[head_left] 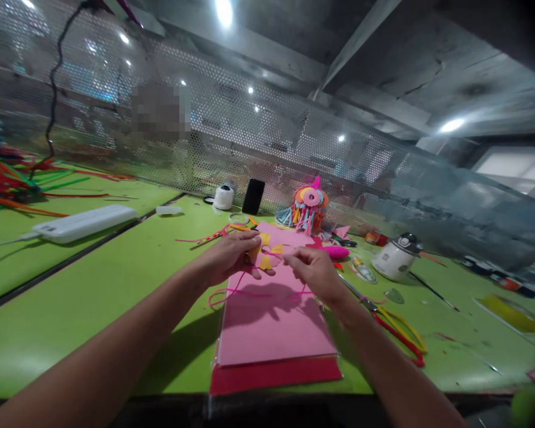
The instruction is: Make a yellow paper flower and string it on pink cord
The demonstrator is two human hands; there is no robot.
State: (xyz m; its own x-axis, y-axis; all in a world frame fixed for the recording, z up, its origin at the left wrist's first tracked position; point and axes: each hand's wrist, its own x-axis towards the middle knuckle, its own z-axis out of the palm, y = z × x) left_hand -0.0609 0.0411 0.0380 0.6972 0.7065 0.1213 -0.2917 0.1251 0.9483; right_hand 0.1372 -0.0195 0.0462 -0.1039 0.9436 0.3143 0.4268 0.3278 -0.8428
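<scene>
My left hand [238,252] holds a small pink-and-yellow paper ring [265,264], pinched between thumb and fingers above a stack of sheets. Close by on the right, my right hand [310,267] pinches a strand of pink yarn [274,254] that runs to the ring's centre hole. More of the same yarn hangs in a loop below my left hand, over the edge of the sheets. The pink sheet [276,333] lies on top of a red sheet [276,375] at the table's front edge.
Scissors [395,333] with red and yellow handles lie right of the sheets. Behind stand a tasselled paper craft [311,199], a black phone [253,196] and a white pot [396,258]. A white power strip [87,224] lies left; a perforated screen [267,128] borders the green table [160,333].
</scene>
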